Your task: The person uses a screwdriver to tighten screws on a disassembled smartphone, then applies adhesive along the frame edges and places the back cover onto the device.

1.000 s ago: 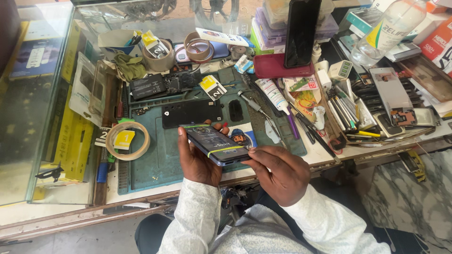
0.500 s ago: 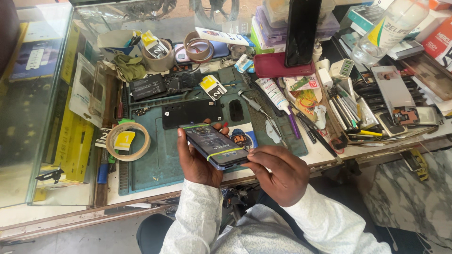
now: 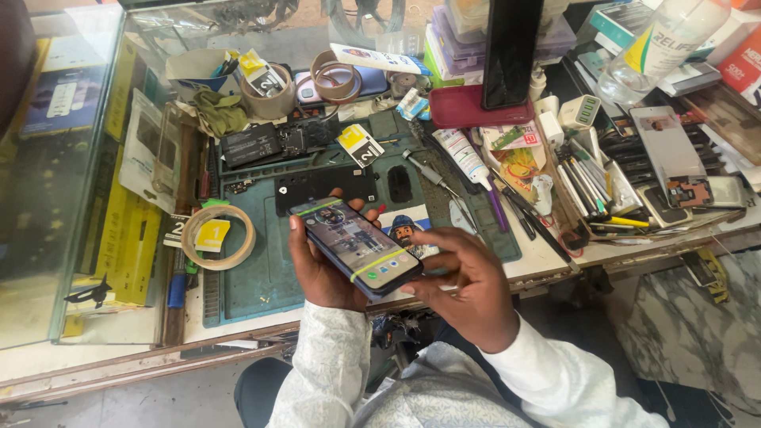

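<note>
— Phone point(image 3: 355, 247) in your left hand point(image 3: 321, 273), screen lit and facing up, held over the near edge of the desk point(image 3: 547, 255): where does the work stand?

— You look to be checking the display. Your left hand is closed around the phone's far edge; your right hand point(image 3: 468, 289), at 4 o'clock from it, is half curled and holds nothing, fingertips at the phone's lower corner.

— What does the next move call for?

— Probably a light touch on the glass, left grip steady. The green mat point(image 3: 261, 277) lies at 12 o'clock, the tape roll point(image 3: 218, 236) at 9.
</note>
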